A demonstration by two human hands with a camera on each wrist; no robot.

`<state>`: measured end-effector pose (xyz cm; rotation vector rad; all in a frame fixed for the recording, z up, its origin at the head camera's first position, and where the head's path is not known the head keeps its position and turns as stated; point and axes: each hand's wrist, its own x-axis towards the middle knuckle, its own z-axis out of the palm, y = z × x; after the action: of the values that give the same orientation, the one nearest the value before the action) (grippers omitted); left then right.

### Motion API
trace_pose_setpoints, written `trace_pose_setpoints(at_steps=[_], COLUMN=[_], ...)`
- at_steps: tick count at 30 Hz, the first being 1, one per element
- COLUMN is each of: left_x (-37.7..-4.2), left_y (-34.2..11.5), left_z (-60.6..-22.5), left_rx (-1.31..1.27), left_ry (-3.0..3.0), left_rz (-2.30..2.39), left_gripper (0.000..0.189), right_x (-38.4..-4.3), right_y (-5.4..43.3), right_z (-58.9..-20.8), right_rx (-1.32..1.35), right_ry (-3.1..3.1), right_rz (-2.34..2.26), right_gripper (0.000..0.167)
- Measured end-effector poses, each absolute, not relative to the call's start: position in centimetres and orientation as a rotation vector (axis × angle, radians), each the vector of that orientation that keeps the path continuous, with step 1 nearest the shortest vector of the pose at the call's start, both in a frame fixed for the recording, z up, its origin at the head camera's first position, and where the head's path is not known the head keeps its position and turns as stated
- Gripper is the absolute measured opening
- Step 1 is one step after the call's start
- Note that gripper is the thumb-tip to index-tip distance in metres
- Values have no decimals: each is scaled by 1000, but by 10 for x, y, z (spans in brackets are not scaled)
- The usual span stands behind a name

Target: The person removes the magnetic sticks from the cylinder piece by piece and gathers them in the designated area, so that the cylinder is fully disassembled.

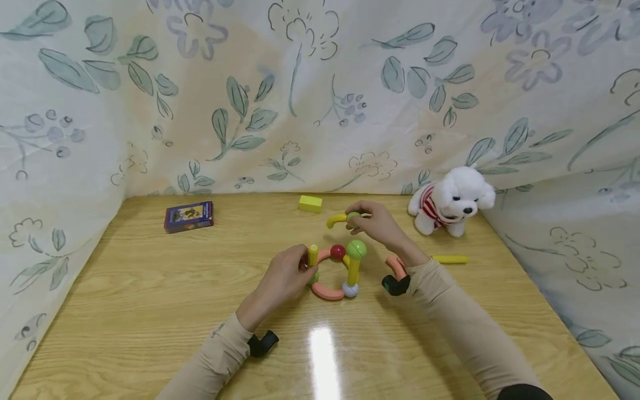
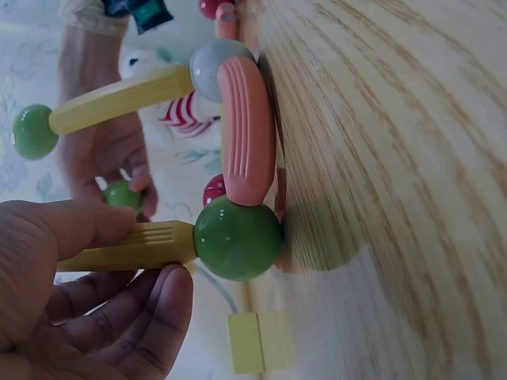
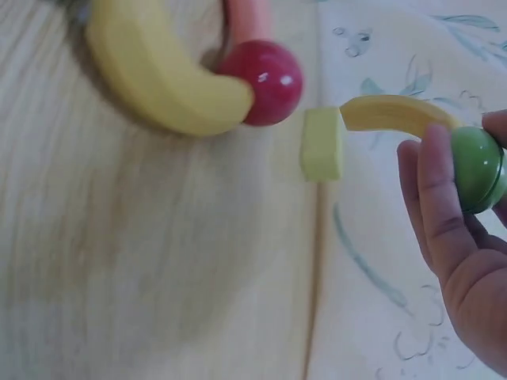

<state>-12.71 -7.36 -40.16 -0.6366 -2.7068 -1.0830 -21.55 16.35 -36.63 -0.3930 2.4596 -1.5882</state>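
Observation:
On the wooden table stands a ring of curved magnetic rods and balls, with a pink curved rod (image 1: 327,293), a red ball (image 1: 338,252) and a grey ball (image 1: 350,289). From the grey ball rises a yellow rod (image 1: 353,272) topped by a light green ball (image 1: 356,249). My left hand (image 1: 284,276) pinches another upright yellow rod (image 2: 162,242), whose lower end meets a green ball (image 2: 238,237) in the ring. Above and behind the ring, my right hand (image 1: 377,225) holds a green ball (image 3: 475,170) in its fingertips; a curved yellow rod (image 3: 396,115) sticks out from it.
Behind the ring lies a yellow block (image 1: 310,204). A small dark card box (image 1: 189,216) is at the back left, and a white plush dog (image 1: 457,203) sits at the back right. Beside the right forearm lie a pink curved rod (image 1: 397,266) and a straight yellow rod (image 1: 452,259).

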Motion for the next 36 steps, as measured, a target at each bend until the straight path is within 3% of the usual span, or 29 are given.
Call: trace_pose_setpoints(at_steps=[8,24,36], left_x=[-127,-130,-130], left_y=[-74,-75,-76], left_z=[-399,-401,-403], left_rx=[-606,-619,-692], left_ry=[-2781,-2766,-2681], left_rz=[-1110,-1117,-1032], left_gripper=[17,14,16], right_x=[-215,-214,-205], right_y=[160,156,151], right_z=[-361,-361,-348], right_rx=[-388,-403,-497], right_ry=[2417,2463,2483], right_rz=[-1562,-1621,-1608], right_gripper=[32,19,20])
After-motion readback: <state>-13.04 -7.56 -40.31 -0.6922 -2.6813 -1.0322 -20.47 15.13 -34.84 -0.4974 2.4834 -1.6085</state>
